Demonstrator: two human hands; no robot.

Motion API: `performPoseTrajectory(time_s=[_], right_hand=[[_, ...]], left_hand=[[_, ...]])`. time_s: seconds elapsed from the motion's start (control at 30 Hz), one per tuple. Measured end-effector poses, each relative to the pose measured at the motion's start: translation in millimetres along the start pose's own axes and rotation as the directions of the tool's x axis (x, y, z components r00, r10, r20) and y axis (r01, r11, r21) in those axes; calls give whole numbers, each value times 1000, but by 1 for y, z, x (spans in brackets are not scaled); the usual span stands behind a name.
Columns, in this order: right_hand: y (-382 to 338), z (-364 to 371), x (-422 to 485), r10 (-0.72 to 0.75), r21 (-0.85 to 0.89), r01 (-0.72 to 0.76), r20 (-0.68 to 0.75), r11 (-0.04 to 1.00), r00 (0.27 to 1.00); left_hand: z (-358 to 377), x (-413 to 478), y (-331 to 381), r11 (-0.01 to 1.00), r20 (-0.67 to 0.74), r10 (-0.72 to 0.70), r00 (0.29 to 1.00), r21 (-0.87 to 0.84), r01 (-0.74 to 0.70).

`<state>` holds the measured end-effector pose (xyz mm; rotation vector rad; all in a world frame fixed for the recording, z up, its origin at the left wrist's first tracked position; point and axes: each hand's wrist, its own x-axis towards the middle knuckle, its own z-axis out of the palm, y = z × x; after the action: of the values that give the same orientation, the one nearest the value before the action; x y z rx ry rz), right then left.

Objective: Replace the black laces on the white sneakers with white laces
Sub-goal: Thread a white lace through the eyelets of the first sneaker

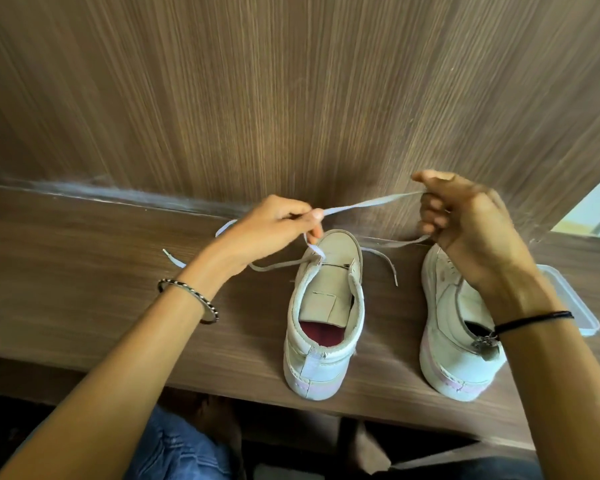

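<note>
two white sneakers side by side on a wooden ledge [84,289], heels toward the camera, toes at a wood-grain wall panel [291,98]: middle sneaker [321,368], tongue laid open, and right sneaker [454,355], partly hidden behind the right forearm. white lace [361,204] in several visible runs: one taut between the two hands, one threaded at the front eyelets of the middle sneaker, loose tips lying on the ledge on either side of that shoe; possibly one lace, possibly two, the crossings under the fingers being unclear. two hands, both raised above the toes. left hand [274,223] palm down, thumb and forefinger pinching the lace just above the middle sneaker's toe, one bangle [191,299] at its wrist. right hand [465,216] higher, over the right sneaker, fingers curled and clamped around the lace, one black thread band [534,320] at its wrist. one clear plastic container [577,301] behind the right forearm.
</note>
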<state>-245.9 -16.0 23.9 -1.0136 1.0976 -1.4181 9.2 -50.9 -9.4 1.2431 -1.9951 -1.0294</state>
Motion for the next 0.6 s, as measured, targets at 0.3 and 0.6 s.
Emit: performPoseTrajectory(time_s=[0.3, 0.6], right_hand=[[14, 24, -9, -20, -352, 96, 213, 931, 977], [7, 6, -5, 5, -342, 58, 181, 938, 983]], left_hand=[[18, 4, 22, 991, -33, -18, 999, -134, 14], [6, 7, 26, 976, -327, 77, 942, -168, -138]])
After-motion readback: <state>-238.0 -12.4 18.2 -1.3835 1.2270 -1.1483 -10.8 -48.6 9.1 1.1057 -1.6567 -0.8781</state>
